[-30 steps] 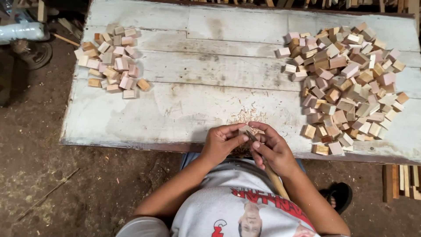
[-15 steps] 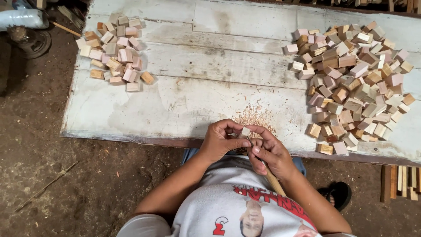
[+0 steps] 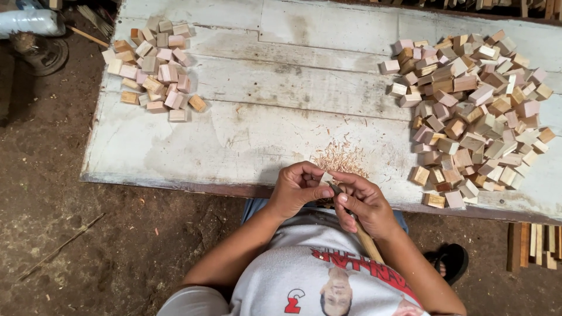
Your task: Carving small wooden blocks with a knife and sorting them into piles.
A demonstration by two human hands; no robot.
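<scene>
My left hand [image 3: 297,190] pinches a small pale wooden block [image 3: 325,177] at the near edge of the whitewashed board table [image 3: 246,134]. My right hand [image 3: 364,202] grips a knife with a wooden handle [image 3: 367,243]; its blade meets the block between my fingers. A little heap of wood shavings [image 3: 341,159] lies on the table just beyond both hands.
A big pile of small wooden blocks [image 3: 474,111] covers the table's right side. A smaller pile of blocks [image 3: 155,73] sits at the far left. Dirt floor surrounds the table, with wooden strips [image 3: 535,244] at the right and a sandalled foot [image 3: 448,264] below.
The view has shifted slightly; both hands stay together at the table edge, working the block with the knife. The shavings heap looks a little fuller.
</scene>
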